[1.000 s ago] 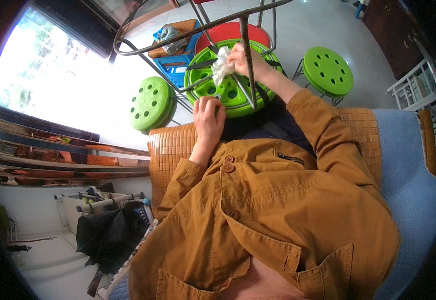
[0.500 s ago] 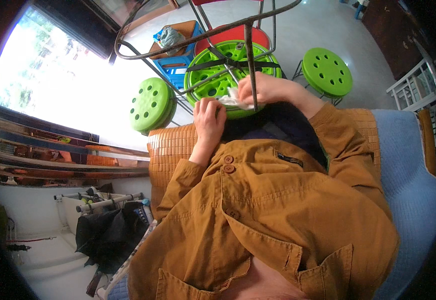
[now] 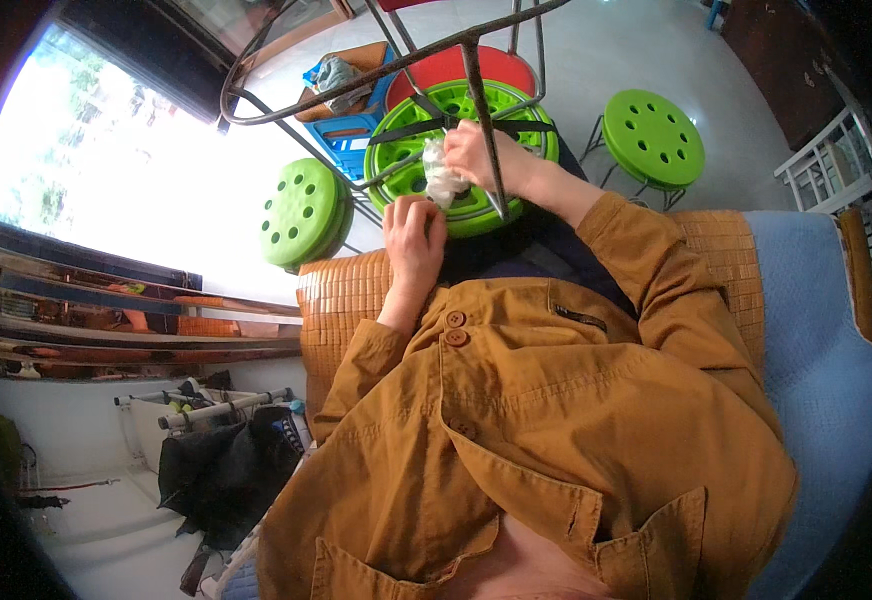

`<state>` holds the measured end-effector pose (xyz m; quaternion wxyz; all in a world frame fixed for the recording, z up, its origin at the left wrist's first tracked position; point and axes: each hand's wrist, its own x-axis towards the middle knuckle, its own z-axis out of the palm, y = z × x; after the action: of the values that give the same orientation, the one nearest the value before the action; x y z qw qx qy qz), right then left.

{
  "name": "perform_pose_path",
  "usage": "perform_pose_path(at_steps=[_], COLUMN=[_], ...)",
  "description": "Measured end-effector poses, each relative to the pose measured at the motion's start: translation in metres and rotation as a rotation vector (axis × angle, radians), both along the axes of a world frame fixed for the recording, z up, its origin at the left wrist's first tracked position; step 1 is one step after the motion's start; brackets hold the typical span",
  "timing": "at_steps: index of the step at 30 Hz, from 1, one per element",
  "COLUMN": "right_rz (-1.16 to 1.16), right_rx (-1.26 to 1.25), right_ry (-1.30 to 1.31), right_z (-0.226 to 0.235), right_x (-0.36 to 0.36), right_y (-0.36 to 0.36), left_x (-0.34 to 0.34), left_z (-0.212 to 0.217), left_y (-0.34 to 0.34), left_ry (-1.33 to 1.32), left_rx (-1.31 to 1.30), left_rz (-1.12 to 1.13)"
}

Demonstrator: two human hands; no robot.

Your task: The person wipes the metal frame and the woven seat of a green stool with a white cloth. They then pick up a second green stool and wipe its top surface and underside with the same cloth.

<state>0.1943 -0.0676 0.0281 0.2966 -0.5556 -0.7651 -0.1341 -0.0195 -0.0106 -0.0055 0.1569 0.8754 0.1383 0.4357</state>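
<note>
Two hands meet at an upturned green stool seat (image 3: 476, 205) held in front of the person's lap, and much of what they do is masked. The right hand (image 3: 481, 155) is clenched around a crumpled white cloth (image 3: 441, 180), pressing it against the inner face of the seat near its middle; a thin metal stool leg (image 3: 484, 130) crosses straight over the knuckles, so the fingertips cannot be made out. The left hand (image 3: 414, 235) rests at the near left rim of the same seat, fingers curled, just beside the cloth; whether it grips the rim or only touches it cannot be told, since the back of the hand hides the fingers' undersides. A ring of metal frame (image 3: 286, 95) arcs above the seat and runs out of view at the top. Behind the seat a red stool (image 3: 451, 68) shows only as a sliver. A second green stool (image 3: 301, 210) stands to the left, a third (image 3: 653, 137) to the right. The brown jacket (image 3: 556, 430) fills the lower view and covers the lap and the woven mat (image 3: 341, 295) beneath.
</note>
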Motion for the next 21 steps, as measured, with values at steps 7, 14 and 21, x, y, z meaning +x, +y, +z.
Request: perform_pose_path(at_steps=[7, 14, 21], right_rz=[0.298, 0.214, 0.1], right_rx=[-0.58, -0.772, -0.473], right_ry=[0.31, 0.678, 1.13], right_z=[0.005, 0.049, 0.023], right_x=[0.005, -0.001, 0.025], right_y=[-0.01, -0.061, -0.116], left_x=[-0.001, -0.005, -0.023], left_z=[0.005, -0.001, 0.009], left_y=[-0.003, 0.005, 0.028], left_ry=[0.016, 0.009, 0.188], left_rx=[-0.006, -0.077, 0.033], left_rz=[-0.042, -0.063, -0.043])
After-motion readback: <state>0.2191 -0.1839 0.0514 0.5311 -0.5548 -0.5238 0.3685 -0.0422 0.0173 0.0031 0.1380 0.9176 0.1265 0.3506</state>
